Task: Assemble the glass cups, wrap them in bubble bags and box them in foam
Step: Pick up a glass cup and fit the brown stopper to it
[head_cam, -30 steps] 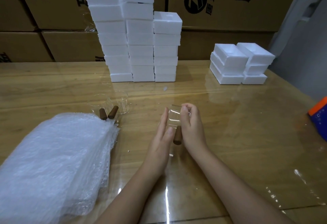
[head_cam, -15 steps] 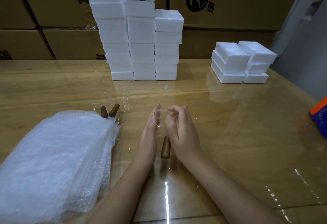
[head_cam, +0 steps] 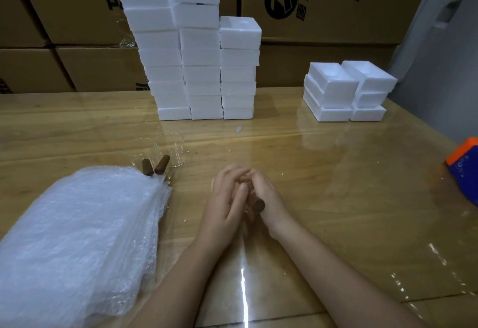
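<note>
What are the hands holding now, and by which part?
Left hand and right hand both clasp a cup by its glass body, mostly hidden; its brown handle sticks out toward the camera, apparently ungripped.

Both forearms bare, coming in from near edge and converging at centre. L hand (head_cam: 223, 206) stands on edge, fingers lightly bent, tips meeting those of R hand (head_cam: 267, 195); can't tell if L grips anything. R fingers curled in, gripping brown handle (head_cam: 258, 206), end poking out by palm heel.
</note>
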{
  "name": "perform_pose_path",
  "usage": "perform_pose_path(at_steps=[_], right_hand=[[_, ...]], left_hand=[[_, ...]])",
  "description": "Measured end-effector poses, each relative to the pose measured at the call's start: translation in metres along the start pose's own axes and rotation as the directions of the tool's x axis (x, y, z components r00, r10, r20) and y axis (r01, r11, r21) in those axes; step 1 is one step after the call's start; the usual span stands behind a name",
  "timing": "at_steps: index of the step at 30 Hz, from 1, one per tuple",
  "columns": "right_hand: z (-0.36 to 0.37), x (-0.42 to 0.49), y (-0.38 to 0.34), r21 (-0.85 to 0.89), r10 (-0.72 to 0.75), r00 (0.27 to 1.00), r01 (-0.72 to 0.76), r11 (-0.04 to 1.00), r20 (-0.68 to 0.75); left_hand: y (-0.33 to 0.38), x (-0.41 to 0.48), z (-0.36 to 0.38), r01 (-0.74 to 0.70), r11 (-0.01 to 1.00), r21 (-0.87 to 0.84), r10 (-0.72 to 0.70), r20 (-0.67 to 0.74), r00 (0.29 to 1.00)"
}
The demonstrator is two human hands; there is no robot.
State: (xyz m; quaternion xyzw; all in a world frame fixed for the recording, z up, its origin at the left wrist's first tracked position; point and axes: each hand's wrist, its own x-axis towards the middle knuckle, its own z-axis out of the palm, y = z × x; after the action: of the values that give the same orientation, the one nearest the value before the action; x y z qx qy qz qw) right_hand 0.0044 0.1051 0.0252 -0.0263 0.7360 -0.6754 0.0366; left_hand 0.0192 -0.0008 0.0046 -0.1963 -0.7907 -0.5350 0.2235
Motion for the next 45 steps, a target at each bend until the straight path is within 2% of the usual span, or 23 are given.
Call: perform_pose_path(at_steps=[3,5,7,9,12,13,15,17,19,21,23,25,27,31,35,38,40,42,44,45], right_hand=[[0.001,-0.004,-0.001,-0.247,-0.161,0.986,0.164,0.955,0.033],[0.006,-0.009,-0.002,-0.265,-0.236,0.971,0.221,0.939,-0.028],[0.011,-0.014,-0.001,-0.304,-0.298,0.949,0.257,0.917,-0.097],[0.014,-0.015,0.001,-0.456,-0.443,0.890,0.352,0.817,-0.106],[0.013,-0.015,-0.001,-0.585,-0.615,0.784,0.459,0.668,-0.088],[0.012,-0.015,-0.001,-0.625,-0.662,0.746,0.485,0.613,-0.071],[0.008,-0.014,0.001,-0.695,-0.725,0.689,0.519,0.497,-0.004],[0.004,-0.013,0.002,-0.723,-0.733,0.676,0.546,0.424,0.080],[0.001,-0.012,0.004,-0.722,-0.729,0.666,0.581,0.376,0.158],[0.002,-0.012,0.006,-0.722,-0.726,0.664,0.590,0.361,0.179],[0.006,-0.011,0.006,-0.705,-0.682,0.721,0.547,0.451,0.122],[0.010,-0.010,0.006,-0.675,-0.645,0.763,0.501,0.541,0.049],[0.015,-0.010,0.008,-0.627,-0.636,0.771,0.482,0.612,-0.027],[0.023,-0.011,0.006,-0.448,-0.456,0.876,0.349,0.823,-0.155],[0.027,-0.010,0.005,-0.286,-0.282,0.939,0.221,0.932,-0.195],[0.026,-0.004,0.004,0.018,-0.053,0.986,0.057,0.998,-0.159],[0.021,-0.002,0.005,0.219,0.113,0.993,-0.107,0.970,-0.015],[0.014,0.001,0.008,0.307,0.162,0.984,-0.177,0.935,0.075],[0.013,0.002,0.008,0.310,0.123,0.992,-0.127,0.942,0.030],[0.013,0.001,0.008,0.244,0.068,0.997,-0.057,0.968,-0.038]], left_hand=[[0.003,0.004,0.002,0.019,0.992,-0.121,-0.032,-0.103,0.994],[0.006,0.004,0.006,0.110,0.947,-0.300,-0.158,-0.138,0.978],[0.010,0.005,0.006,0.221,0.852,-0.475,-0.315,-0.126,0.941],[0.010,0.006,0.003,0.255,0.797,-0.548,-0.373,-0.114,0.921],[0.010,0.010,0.000,0.284,0.727,-0.625,-0.426,-0.087,0.901],[0.011,0.012,0.000,0.320,0.678,-0.661,-0.473,-0.059,0.879],[0.012,0.014,-0.003,0.435,0.502,-0.747,-0.589,0.073,0.805],[0.010,0.017,-0.013,0.554,0.353,-0.754,-0.634,0.243,0.734],[0.009,0.020,-0.026,0.671,0.324,-0.667,-0.641,0.366,0.674],[0.009,0.020,-0.030,0.737,0.306,-0.602,-0.678,0.406,0.613],[0.007,0.017,-0.023,0.735,0.333,-0.591,-0.760,0.294,0.580],[0.007,0.016,-0.013,0.675,0.404,-0.617,-0.800,0.119,0.588],[0.011,0.015,-0.005,0.611,0.516,-0.600,-0.769,-0.012,0.639],[0.016,0.010,0.001,0.477,0.757,-0.446,-0.601,-0.190,0.776],[0.017,0.006,0.003,0.412,0.817,-0.403,-0.526,-0.228,0.819],[0.009,0.001,-0.001,0.375,0.925,-0.064,-0.379,-0.240,0.894],[0.004,0.000,-0.004,0.288,0.937,0.198,-0.246,-0.212,0.946],[0.001,0.001,-0.005,0.200,0.910,0.363,-0.146,-0.170,0.975],[-0.001,0.001,-0.005,0.172,0.922,0.346,-0.131,-0.137,0.982],[0.000,0.001,-0.004,0.183,0.938,0.293,-0.150,-0.131,0.980]])
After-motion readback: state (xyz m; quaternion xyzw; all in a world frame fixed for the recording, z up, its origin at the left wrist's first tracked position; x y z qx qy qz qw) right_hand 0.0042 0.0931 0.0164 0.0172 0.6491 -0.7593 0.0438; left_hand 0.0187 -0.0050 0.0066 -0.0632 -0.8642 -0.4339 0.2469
